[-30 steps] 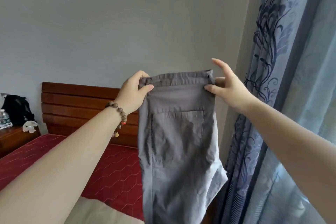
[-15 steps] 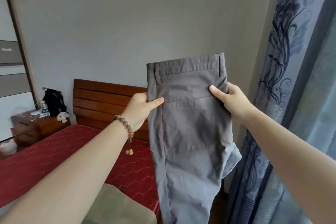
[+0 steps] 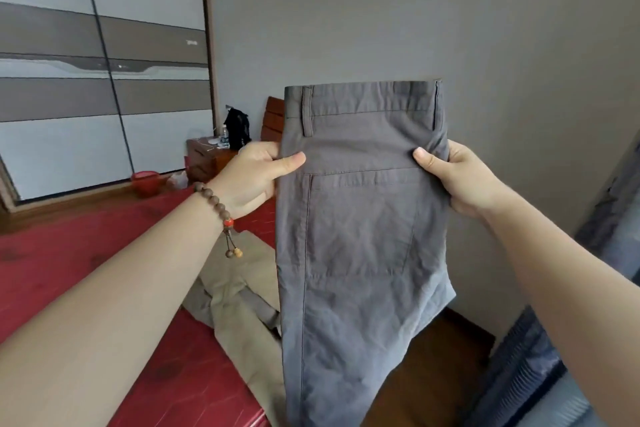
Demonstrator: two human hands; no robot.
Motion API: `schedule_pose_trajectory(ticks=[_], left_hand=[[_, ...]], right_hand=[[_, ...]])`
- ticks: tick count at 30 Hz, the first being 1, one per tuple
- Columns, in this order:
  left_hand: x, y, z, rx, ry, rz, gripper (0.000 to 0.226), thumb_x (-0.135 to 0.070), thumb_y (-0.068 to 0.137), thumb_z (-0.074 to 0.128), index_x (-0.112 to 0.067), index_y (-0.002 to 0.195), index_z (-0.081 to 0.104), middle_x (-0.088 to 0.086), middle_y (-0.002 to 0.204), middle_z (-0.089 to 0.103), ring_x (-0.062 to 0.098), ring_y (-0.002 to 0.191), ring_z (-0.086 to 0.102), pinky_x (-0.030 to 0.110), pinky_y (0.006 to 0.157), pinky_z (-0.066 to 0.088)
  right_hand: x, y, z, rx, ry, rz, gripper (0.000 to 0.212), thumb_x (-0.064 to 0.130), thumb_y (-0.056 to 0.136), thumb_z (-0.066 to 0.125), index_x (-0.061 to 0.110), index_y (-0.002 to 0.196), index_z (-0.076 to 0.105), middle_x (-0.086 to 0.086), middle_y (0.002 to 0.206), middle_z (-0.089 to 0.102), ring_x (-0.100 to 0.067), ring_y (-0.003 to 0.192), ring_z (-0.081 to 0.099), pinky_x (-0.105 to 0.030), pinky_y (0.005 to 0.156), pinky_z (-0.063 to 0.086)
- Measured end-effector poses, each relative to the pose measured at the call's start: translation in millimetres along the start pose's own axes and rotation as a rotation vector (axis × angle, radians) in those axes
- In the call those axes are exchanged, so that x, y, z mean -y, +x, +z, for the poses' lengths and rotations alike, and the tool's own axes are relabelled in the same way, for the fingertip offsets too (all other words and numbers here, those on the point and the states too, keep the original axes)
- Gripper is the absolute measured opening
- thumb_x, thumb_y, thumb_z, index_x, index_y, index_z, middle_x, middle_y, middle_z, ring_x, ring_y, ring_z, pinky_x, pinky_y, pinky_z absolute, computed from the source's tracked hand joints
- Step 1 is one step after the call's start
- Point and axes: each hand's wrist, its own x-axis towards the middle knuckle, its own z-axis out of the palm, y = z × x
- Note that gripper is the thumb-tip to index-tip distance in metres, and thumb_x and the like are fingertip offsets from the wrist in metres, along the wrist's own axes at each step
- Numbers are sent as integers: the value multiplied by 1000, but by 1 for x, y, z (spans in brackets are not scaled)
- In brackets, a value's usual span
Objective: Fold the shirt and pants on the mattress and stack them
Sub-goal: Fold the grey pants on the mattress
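I hold grey pants up in the air, waistband on top, folded lengthwise so one back pocket faces me. My left hand, with a bead bracelet on the wrist, pinches the left edge just below the waistband. My right hand pinches the right edge at the same height. The legs hang down past the bottom of the view. Below and behind the pants a beige garment lies spread on the red mattress; I cannot tell whether it is the shirt.
A wardrobe with sliding doors fills the left wall. A wooden nightstand with a black bag and a bottle stands by the headboard. A red basin sits on the floor. Blue curtains hang at right.
My view has swung left, bringing the wardrobe into sight. Both hands slid from the waistband's top corners to grips just below it, and the pants now hang lower over the mattress edge.
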Motion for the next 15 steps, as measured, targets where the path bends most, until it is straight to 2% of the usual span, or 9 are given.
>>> schedule_pose_trajectory(ticks=[3, 7, 11, 15], left_hand=[[-18, -48, -38, -77, -50, 31, 24, -10, 82, 57, -8, 98, 75, 6, 109, 72, 18, 106, 66, 28, 85, 54], [-36, -108, -89, -247, -59, 42, 33, -11, 83, 53, 0, 114, 62, 6, 108, 71, 20, 104, 67, 32, 86, 55], [-50, -162, -142, -421, -41, 45, 36, -13, 85, 53, 0, 118, 58, 4, 108, 71, 18, 103, 67, 32, 83, 56], [-52, -198, -202, -589, 7, 33, 33, -13, 89, 53, -1, 120, 60, 8, 117, 68, 23, 110, 64, 34, 86, 55]], right_hand=[[0, 17, 46, 202, 99, -1, 28, 14, 84, 59, 10, 111, 63, -4, 110, 71, -17, 103, 67, -29, 82, 55], [-7, 45, 123, 453, 185, 32, 34, 6, 86, 54, 8, 119, 58, -6, 117, 68, -20, 110, 64, -32, 86, 54], [-27, 74, 212, 571, 218, 72, 38, 6, 85, 54, 5, 124, 55, -9, 121, 66, -23, 113, 62, -34, 90, 53], [-58, 106, 296, 598, 216, 129, 47, 5, 87, 55, -1, 133, 48, -15, 130, 58, -26, 116, 59, -36, 94, 52]])
